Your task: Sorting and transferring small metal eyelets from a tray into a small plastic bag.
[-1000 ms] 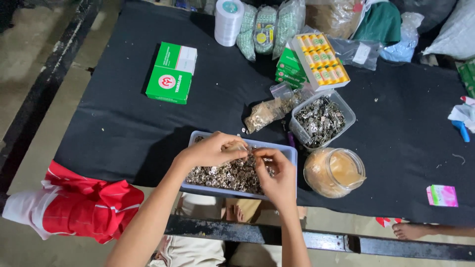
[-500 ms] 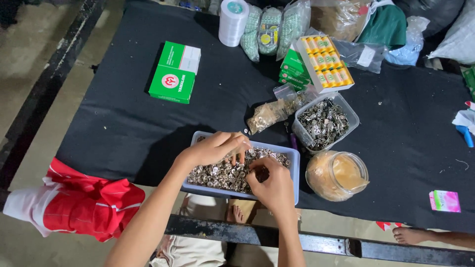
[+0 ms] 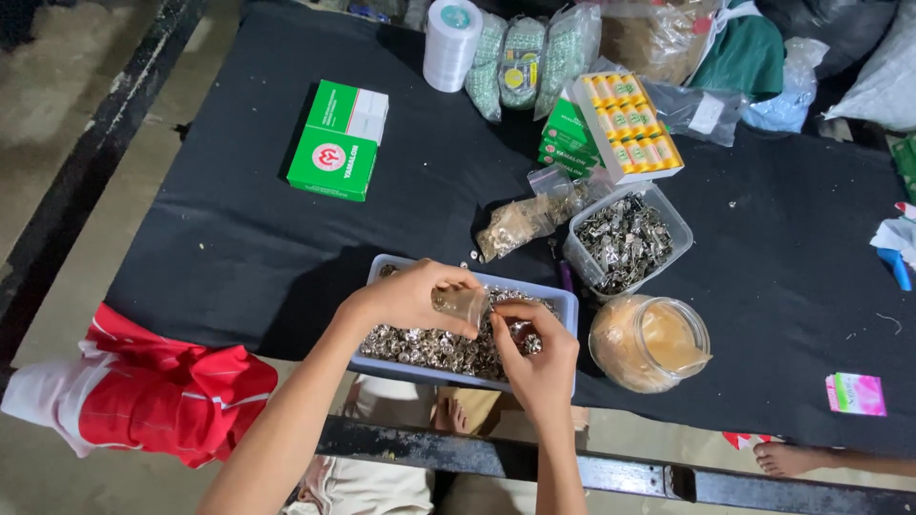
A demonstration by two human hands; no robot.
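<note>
A pale blue tray (image 3: 569, 307) full of small silver metal pieces lies at the near edge of the black table (image 3: 239, 229). My left hand (image 3: 405, 296) holds a small clear plastic bag (image 3: 462, 305) over the tray, its mouth turned to the right. My right hand (image 3: 536, 355) hovers over the tray's right end, fingers pinched on a few of the silver pieces beside the bag's mouth.
A clear tub of dark metal parts (image 3: 625, 238) and a round jar of orange-tan contents (image 3: 651, 341) stand right of the tray. A bag of brassy bits (image 3: 520, 221), a green box (image 3: 338, 139), a yellow-pack box (image 3: 628, 126) and a white tape roll (image 3: 450, 42) lie behind. A red-and-white cloth (image 3: 143, 391) hangs at the left.
My left hand has lifted the small clear bag into view over the tray. My right hand has shifted slightly right and toward the bag's mouth with pieces pinched.
</note>
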